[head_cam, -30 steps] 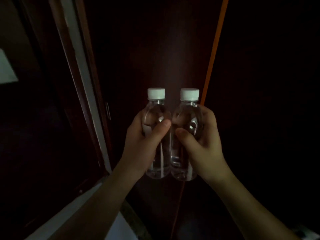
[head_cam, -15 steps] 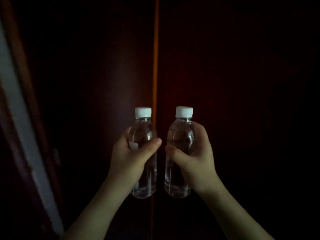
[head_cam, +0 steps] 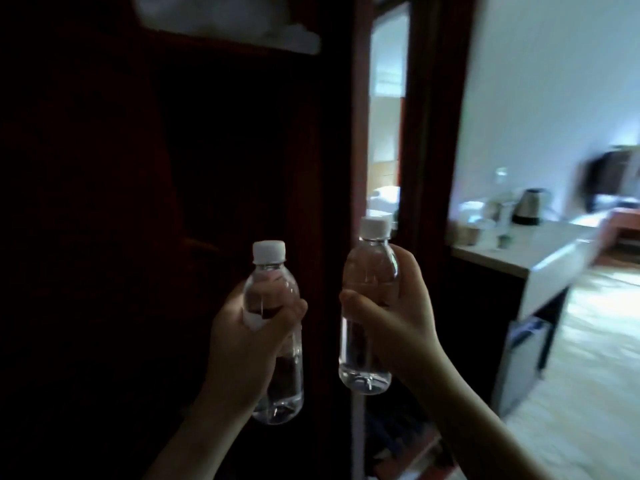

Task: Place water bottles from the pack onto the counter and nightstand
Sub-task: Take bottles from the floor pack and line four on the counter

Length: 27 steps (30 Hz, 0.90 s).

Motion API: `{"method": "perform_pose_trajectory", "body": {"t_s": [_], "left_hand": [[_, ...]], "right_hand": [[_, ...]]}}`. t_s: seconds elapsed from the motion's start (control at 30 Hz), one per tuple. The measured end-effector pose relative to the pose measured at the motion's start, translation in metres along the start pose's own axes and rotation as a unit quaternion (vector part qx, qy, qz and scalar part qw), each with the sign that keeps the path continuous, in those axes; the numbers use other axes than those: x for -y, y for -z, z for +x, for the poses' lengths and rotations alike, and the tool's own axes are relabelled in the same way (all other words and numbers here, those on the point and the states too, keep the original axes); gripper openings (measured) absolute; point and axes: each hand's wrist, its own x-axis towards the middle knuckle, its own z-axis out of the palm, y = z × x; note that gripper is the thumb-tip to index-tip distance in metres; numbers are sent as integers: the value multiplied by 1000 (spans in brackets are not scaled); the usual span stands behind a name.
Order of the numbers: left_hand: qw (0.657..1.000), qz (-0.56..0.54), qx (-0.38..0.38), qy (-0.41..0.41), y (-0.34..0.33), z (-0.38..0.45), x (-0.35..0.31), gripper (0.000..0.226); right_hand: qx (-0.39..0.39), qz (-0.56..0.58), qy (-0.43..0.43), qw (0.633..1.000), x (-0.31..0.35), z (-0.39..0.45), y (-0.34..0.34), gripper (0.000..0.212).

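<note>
I carry two clear water bottles with white caps, both upright in front of me. My left hand (head_cam: pixel 247 341) grips the left bottle (head_cam: pixel 273 292) round its middle, fingers and thumb wrapped over the label. My right hand (head_cam: pixel 394 323) grips the right bottle (head_cam: pixel 369 271), held a little higher. A white counter (head_cam: pixel 540 251) stands ahead to the right in a lit room. The pack and a nightstand are not in view.
A dark wooden wardrobe (head_cam: pixel 156 202) fills the left half. A dark door frame (head_cam: pixel 429 133) with a narrow mirror strip stands just behind the bottles. On the counter are a kettle (head_cam: pixel 528 206) and blurred cups. Pale floor (head_cam: pixel 588 358) lies right of the counter.
The view has swung right from the dark wardrobe doors to the lit room with the counter. Both bottles stay gripped; the gap between them has widened and the right one sits higher.
</note>
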Motion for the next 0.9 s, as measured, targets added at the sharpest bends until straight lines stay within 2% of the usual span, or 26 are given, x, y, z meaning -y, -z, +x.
{"method": "perform_pose_trajectory", "body": {"t_s": [0.17, 0.4, 0.53, 0.67, 0.9], "left_hand": [[991, -69, 115, 4, -159, 11, 15, 42], [961, -148, 233, 8, -357, -7, 30, 44], [944, -180, 273, 34, -436, -8, 50, 50], [934, -185, 299, 54, -498, 5, 72, 47], [918, -190, 343, 60, -601, 59, 125, 38]], "right_hand": [[-131, -89, 31, 987, 29, 6, 151, 51], [-238, -235, 42, 941, 63, 2, 325, 54], [-278, -286, 50, 915, 63, 8, 397, 54], [-315, -259, 43, 912, 46, 25, 453, 52], [-324, -263, 21, 909, -12, 88, 539, 51]]}}
